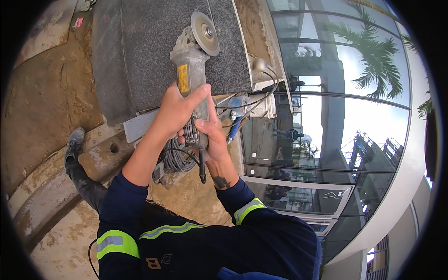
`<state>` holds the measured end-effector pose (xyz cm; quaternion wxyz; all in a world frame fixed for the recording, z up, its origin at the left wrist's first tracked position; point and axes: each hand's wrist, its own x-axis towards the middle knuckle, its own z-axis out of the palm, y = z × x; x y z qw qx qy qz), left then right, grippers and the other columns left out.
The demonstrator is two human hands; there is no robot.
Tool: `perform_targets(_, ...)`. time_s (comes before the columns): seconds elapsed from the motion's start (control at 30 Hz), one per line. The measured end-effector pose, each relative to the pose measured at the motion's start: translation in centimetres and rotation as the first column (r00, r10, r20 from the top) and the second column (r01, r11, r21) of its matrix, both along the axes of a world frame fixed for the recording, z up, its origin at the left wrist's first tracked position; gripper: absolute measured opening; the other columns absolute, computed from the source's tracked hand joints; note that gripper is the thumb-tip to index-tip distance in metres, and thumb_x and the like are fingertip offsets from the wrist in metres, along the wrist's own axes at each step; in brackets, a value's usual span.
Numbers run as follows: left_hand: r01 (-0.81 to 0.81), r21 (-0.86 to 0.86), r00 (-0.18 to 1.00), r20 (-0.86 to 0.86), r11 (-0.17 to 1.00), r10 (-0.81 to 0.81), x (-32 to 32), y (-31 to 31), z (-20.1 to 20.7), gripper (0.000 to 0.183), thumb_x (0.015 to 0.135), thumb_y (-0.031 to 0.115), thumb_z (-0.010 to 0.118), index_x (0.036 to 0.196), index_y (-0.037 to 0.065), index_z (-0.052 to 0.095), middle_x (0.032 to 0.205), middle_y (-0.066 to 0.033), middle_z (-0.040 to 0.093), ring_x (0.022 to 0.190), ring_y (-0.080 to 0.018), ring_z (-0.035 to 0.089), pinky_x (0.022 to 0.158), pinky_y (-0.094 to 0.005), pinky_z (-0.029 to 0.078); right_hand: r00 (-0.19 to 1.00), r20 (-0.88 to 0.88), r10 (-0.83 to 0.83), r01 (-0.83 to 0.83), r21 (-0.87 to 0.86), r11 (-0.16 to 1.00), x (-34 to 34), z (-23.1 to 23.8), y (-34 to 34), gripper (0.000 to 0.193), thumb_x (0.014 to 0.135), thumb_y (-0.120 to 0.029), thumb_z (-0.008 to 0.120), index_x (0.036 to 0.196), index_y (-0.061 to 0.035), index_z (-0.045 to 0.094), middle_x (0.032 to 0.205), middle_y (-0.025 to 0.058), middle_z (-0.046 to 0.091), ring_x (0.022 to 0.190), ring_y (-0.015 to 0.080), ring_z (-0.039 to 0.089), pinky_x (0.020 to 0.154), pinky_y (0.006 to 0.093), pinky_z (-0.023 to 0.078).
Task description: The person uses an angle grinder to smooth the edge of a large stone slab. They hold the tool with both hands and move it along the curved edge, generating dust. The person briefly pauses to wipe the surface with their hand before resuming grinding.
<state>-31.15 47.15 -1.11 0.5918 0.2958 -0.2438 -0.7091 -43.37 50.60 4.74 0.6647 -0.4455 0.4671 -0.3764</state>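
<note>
Both my hands are wrapped round the dusty grey body of an angle grinder [192, 70], held upright in the picture with a yellow label on its side. My left hand [179, 107] grips the middle of the body, its thumb laid across the front. Lower down, my right hand [214, 135] closes round the rear end near the vents, above the cord sleeve. A round pale disc [205, 33] is fitted at the grinder's head. It shows over dark speckled stone slabs [149, 56]; whether it touches them I cannot tell.
Below my hands lies a coiled grey cable [178, 158]. A white bucket [266, 106] and a blue-handled tool [235, 127] are right of them. Glass panes [298, 140] rise at the right. Bare soil [51, 98] and a concrete kerb [74, 186] lie left, near my outstretched leg.
</note>
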Motion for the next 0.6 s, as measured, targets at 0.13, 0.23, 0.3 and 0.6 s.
perform_targets(0.13,-0.047,-0.033,0.996,-0.072,0.998,0.045,-0.7,0.7,-0.5,0.068,0.090,0.047,0.073,0.124,-0.007,0.051,0.084,-0.0151,0.066,0.045,-0.0158,0.060,0.027,-0.0289,0.042,1.000,-0.015,-0.008,0.009,0.023,1.000,-0.2,0.1,1.0,0.104,0.087,-0.012,0.065,0.168,-0.0175,0.000,0.105,0.0179,0.065,0.078,0.0254,0.068,0.065,0.0358,0.059)
perform_targets(0.23,-0.035,0.004,0.999,-0.042,0.999,0.035,-0.7,1.7,0.1,0.066,0.091,0.046,0.073,0.124,-0.006,0.051,0.087,-0.0155,0.066,0.046,-0.0161,0.061,0.028,-0.0290,0.043,0.999,-0.051,0.003,-0.002,0.023,1.000,-1.2,-0.3,1.5,0.101,0.088,-0.012,0.063,0.168,-0.0179,0.002,0.126,0.0245,0.059,0.082,0.0316,0.070,0.065,0.0402,0.061)
perform_targets(0.3,-0.007,0.002,1.000,-0.011,1.000,0.007,-0.6,2.0,0.0,0.060,0.095,0.045,0.070,0.125,-0.004,0.053,0.087,-0.0122,0.066,0.053,-0.0124,0.061,0.033,-0.0262,0.045,0.999,-0.045,-0.008,0.009,0.030,1.000,-1.0,-0.1,1.8,0.102,0.087,-0.011,0.063,0.168,-0.0178,0.001,0.112,0.0199,0.062,0.079,0.0272,0.069,0.066,0.0374,0.060)
perform_targets(0.6,-0.072,-0.038,0.997,-0.019,0.997,0.071,-1.2,2.4,0.2,0.058,0.097,0.045,0.068,0.125,-0.004,0.054,0.087,-0.0100,0.066,0.056,-0.0104,0.061,0.035,-0.0238,0.044,0.998,-0.062,-0.015,0.017,0.039,0.999,-1.2,0.3,2.3,0.102,0.087,-0.009,0.062,0.168,-0.0176,0.001,0.110,0.0166,0.064,0.079,0.0248,0.068,0.067,0.0362,0.059)
